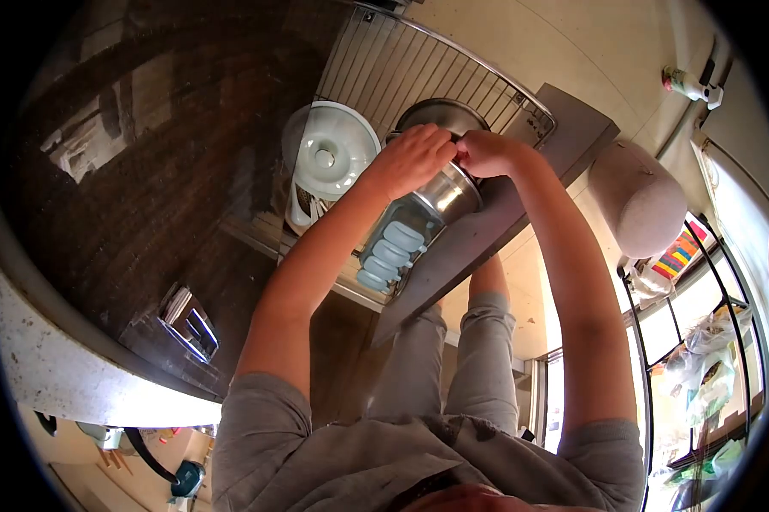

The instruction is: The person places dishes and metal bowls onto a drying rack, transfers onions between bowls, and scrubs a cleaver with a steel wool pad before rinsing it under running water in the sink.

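Over an open pull-out drawer, my left hand [414,160] and my right hand [485,154] meet side by side. Both are closed at the rim of a shiny metal pot [453,194]; the fingertips and exact grip are partly hidden. Just beyond my hands, a second metal pot [440,111] sits in the wire rack. To the left of my left hand lies a round, pale lid or dish [333,141] with a knob-like centre. Nearer to me, several pale blue cups or handled pieces [390,256] stand in a row beside the drawer front.
The wire basket [384,51] extends to the far end of the drawer. Its grey front panel [461,260] stands close to my legs. A dark glossy cabinet surface [163,171] is at left. A pale rounded container [640,200] and a black shelf rack [692,341] are at right.
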A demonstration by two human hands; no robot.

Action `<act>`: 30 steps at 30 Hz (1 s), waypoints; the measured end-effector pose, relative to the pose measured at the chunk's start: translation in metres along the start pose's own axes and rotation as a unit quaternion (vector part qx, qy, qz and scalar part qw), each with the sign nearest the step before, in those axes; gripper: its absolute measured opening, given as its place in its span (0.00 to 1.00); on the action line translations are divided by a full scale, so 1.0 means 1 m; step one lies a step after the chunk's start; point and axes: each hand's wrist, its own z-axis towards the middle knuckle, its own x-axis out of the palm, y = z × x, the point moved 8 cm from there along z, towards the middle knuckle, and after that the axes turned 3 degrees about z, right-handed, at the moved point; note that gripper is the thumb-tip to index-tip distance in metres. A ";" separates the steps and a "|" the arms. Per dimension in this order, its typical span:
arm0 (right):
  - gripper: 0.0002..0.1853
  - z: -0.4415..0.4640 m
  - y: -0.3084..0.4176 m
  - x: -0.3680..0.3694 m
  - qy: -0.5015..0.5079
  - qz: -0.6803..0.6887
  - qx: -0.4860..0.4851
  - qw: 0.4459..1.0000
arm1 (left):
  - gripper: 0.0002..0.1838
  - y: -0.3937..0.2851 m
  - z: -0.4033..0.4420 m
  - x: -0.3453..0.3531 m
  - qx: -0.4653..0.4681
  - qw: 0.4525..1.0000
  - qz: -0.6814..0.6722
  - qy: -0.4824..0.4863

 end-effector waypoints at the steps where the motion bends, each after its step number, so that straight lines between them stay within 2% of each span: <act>1: 0.11 0.001 -0.002 -0.003 -0.019 -0.004 0.022 1.000 | 0.07 0.001 0.000 -0.001 -0.005 1.000 -0.012 0.011; 4: 0.10 0.006 -0.014 -0.008 -0.105 -0.061 0.075 0.990 | 0.07 0.000 -0.004 -0.004 -0.020 0.996 -0.065 0.050; 7: 0.12 0.015 -0.042 -0.021 -0.184 -0.037 0.107 0.976 | 0.04 -0.007 -0.009 -0.006 -0.015 0.994 -0.081 0.071; 11: 0.14 0.000 -0.061 -0.036 -0.343 0.012 0.152 0.927 | 0.02 -0.004 -0.022 0.008 -0.068 0.975 -0.187 0.101; 14: 0.14 -0.026 -0.038 -0.025 -0.347 0.114 0.158 0.918 | 0.03 -0.006 -0.030 0.010 -0.094 0.956 -0.252 0.118; 16: 0.18 -0.043 -0.005 -0.001 -0.204 0.191 0.122 0.952 | 0.05 -0.007 -0.033 0.011 -0.099 0.950 -0.266 0.132; 18: 0.23 -0.055 0.014 0.035 -0.132 0.378 0.066 0.914 | 0.06 -0.008 -0.031 0.009 -0.097 0.938 -0.297 0.149; 21: 0.23 -0.068 0.030 0.063 -0.200 0.402 0.022 0.893 | 0.05 -0.006 -0.026 0.007 -0.076 0.922 -0.332 0.182; 24: 0.20 -0.076 0.051 0.073 -0.157 0.385 -0.013 0.909 | 0.05 -0.012 -0.027 0.000 -0.073 0.898 -0.364 0.236; 27: 0.13 -0.083 0.065 0.090 -0.190 0.447 0.010 0.874 | 0.08 -0.023 -0.035 -0.028 -0.049 0.886 -0.351 0.298; 29: 0.07 -0.094 0.084 0.106 -0.214 0.444 0.028 0.870 | 0.13 -0.025 -0.047 -0.075 -0.074 0.922 -0.340 0.171; 30: 0.06 -0.110 0.105 0.094 -0.280 0.410 -0.017 0.868 | 0.15 -0.029 -0.055 -0.096 -0.085 0.934 -0.331 0.106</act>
